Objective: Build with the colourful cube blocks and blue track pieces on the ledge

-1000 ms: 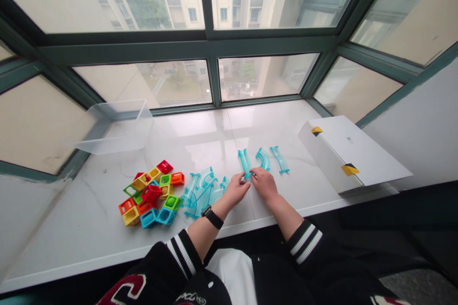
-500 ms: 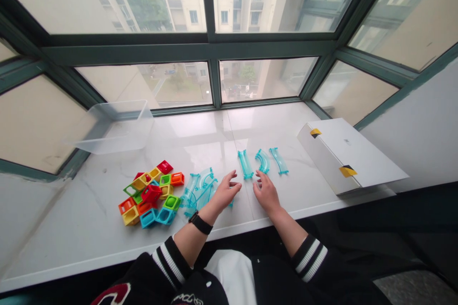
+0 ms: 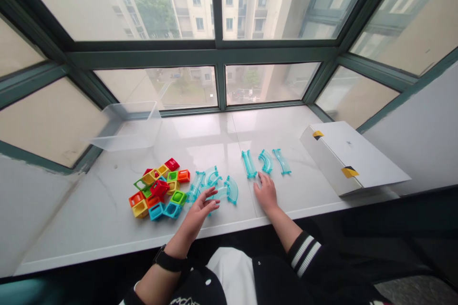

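Observation:
Three clear blue track pieces lie in a row on the white sill: a straight one [image 3: 248, 164], a curved one [image 3: 265, 160] and another [image 3: 282, 161]. My right hand [image 3: 265, 192] rests flat just in front of them, fingers apart, holding nothing. A loose pile of blue track pieces [image 3: 214, 185] lies to the left. My left hand [image 3: 199, 213] hovers at the near edge of that pile, fingers spread and empty. A heap of coloured square blocks [image 3: 160, 189] sits further left.
A clear plastic tub [image 3: 125, 126] stands at the back left by the window. A white flat box [image 3: 352, 157] with yellow-black tape lies at the right. The sill's front edge [image 3: 229, 231] runs just before my wrists. Window frames close off the back.
Both hands let go of the straight track piece and pulled back. My left hand moved left and toward me, to the pile of blue pieces. The camera shifted slightly.

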A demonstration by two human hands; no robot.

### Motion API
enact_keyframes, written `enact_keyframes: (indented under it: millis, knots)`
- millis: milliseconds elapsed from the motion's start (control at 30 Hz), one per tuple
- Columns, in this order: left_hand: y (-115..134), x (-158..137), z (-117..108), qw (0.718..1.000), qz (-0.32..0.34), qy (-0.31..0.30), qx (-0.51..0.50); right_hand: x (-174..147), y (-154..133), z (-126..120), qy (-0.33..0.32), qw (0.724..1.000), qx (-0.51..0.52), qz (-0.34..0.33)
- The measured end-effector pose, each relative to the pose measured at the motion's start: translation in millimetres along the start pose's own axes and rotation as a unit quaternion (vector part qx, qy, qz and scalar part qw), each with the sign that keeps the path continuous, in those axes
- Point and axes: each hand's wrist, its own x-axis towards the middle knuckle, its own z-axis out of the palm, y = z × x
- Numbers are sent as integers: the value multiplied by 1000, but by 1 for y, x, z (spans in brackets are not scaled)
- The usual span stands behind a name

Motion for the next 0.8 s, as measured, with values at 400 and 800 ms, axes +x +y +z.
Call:
enact_keyframes:
  millis: [400,800]
  knots:
    - [-9,-10,-2,1000,17,15,-19,-1,1,4,6,999,-37,-24]
    - [-10,-17,-2,999,20,28,-19,1,0,2,15,1000,-9,-18]
